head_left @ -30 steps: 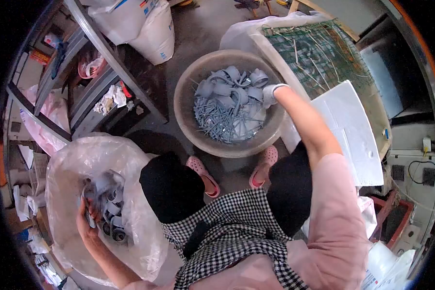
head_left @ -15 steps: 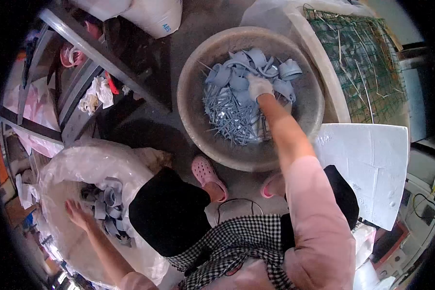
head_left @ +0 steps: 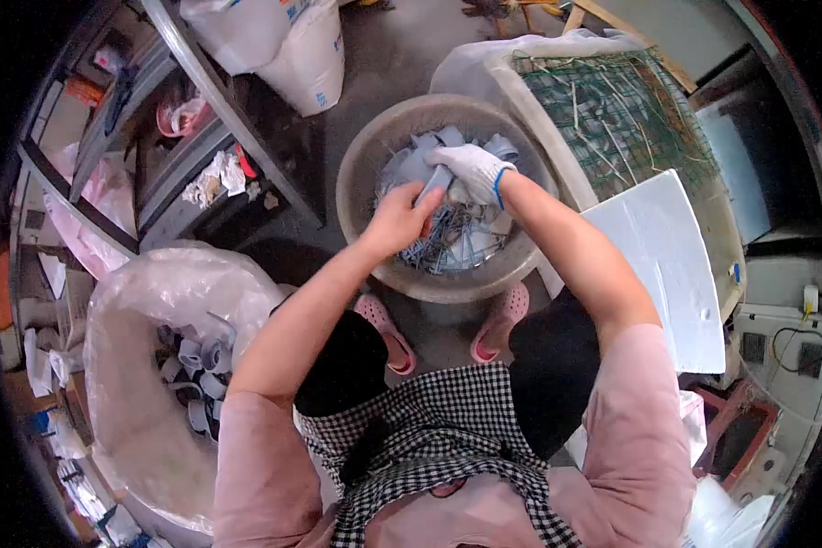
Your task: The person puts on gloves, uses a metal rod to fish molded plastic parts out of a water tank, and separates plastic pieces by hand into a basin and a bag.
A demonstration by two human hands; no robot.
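Note:
My left hand (head_left: 400,219), bare, is closed around a light grey plastic part (head_left: 436,183) above the large round basin (head_left: 354,239). My right hand (head_left: 473,172), in a white knit glove with a blue cuff, grips the far end of that part, its fingertips partly hidden. Below both hands, the basin holds curved grey plastic parts (head_left: 500,146) and a heap of thin grey plastic sticks (head_left: 457,242). To the left, a container lined with a clear plastic bag (head_left: 123,384) has more curved grey parts (head_left: 192,354) inside.
A metal rack (head_left: 237,110) stands at the left, with white sacks (head_left: 306,68) behind it. Right of the basin are a bin topped with green wire mesh (head_left: 603,119) and a white foam board (head_left: 662,265). My pink clogs (head_left: 502,320) are just below the basin.
My left hand has moved from the bag-lined container to the basin and now holds a grey part. My right hand has lifted from the heap to meet it. The view has shifted.

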